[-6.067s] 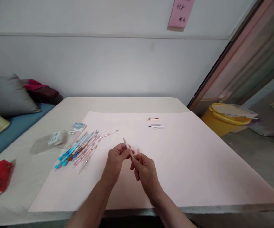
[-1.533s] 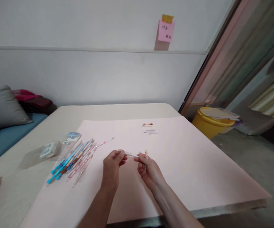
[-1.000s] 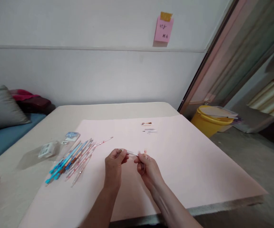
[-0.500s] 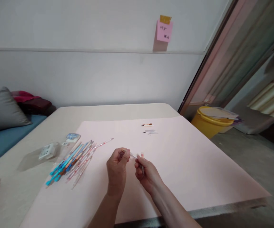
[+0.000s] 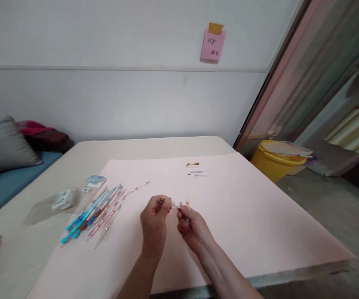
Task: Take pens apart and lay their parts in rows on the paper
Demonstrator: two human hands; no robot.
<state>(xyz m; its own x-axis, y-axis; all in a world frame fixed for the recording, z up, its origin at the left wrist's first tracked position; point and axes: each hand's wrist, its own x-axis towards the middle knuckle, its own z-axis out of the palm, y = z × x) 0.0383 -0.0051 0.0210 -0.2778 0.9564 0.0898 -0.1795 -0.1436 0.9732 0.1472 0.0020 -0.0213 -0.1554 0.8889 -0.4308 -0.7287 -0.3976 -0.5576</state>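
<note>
My left hand [image 5: 155, 216] is closed in a pinch on one end of a slim, pale pen part [image 5: 175, 205]. A small yellowish bit shows between its fingers. To the right, my right hand [image 5: 192, 227] grips the other end, its fingers curled around a narrow length that runs down into the palm. Most of the piece is covered by the fingers. Just behind the right hand a small pink-and-white piece [image 5: 187, 202] stands out above the paper. A loose pile of pens [image 5: 104, 211], blue, brown and pink, lies left of my hands.
Pink paper [image 5: 244, 216] covers much of the table. Farther back lie a brown pen part [image 5: 193, 164] and a white refill-like piece [image 5: 197, 174]. Clear packaging [image 5: 64, 198] and a blue-and-white packet [image 5: 96, 180] sit left. A yellow bin [image 5: 266, 162] stands beyond the right edge.
Both hands keep their grip on the slim pen part and have barely shifted. The view has tilted slightly, so the scene sits a little lower.
</note>
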